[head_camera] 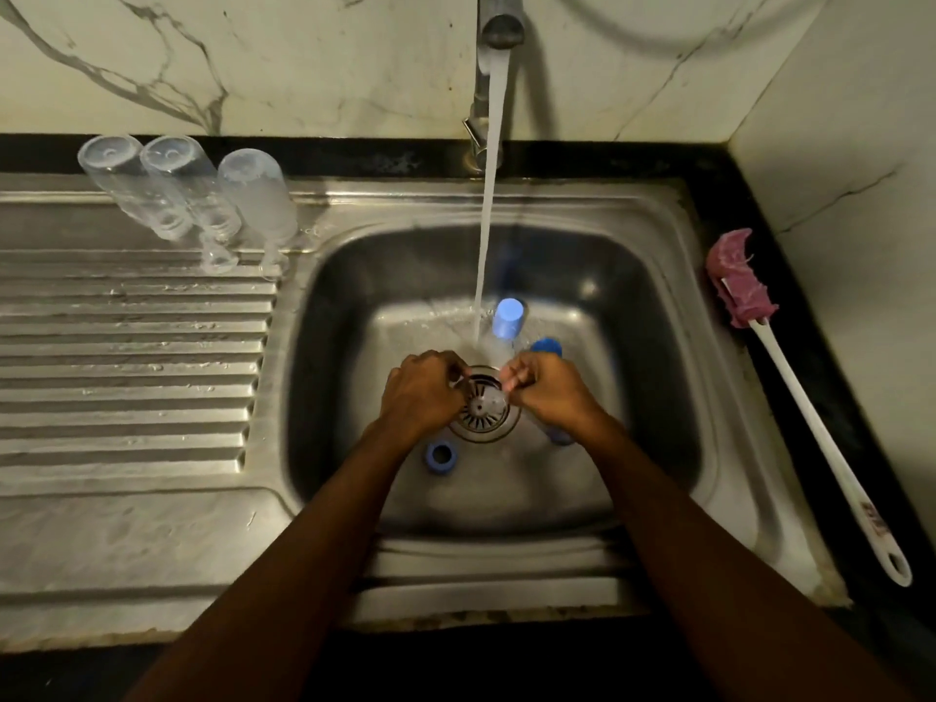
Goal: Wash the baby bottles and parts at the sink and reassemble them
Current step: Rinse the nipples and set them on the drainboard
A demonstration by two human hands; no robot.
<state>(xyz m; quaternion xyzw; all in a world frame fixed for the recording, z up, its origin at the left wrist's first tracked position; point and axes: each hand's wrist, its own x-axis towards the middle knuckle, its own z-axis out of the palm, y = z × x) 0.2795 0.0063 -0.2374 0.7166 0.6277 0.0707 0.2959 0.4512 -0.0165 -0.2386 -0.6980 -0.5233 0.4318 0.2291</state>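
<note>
While the tap (501, 30) runs, the step in hand looks like rinsing. The left hand (423, 392) and right hand (549, 392) meet over the drain (481, 428), fingers curled, pinching what seems a small clear part (496, 397), too blurred to name. Three bottles (187, 190) stand inverted at ten o'clock of the basin; a cap (508, 316) lies at twelve, a ring (439, 456) at seven, the brush (742, 291) at three. The next move is probably to set the part down and take the ring.

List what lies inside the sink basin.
A light blue cap, a blue ring, a darker blue part and the drain strainer. The left hand and right hand hide part of the strainer; anything they hold is unclear.
</note>
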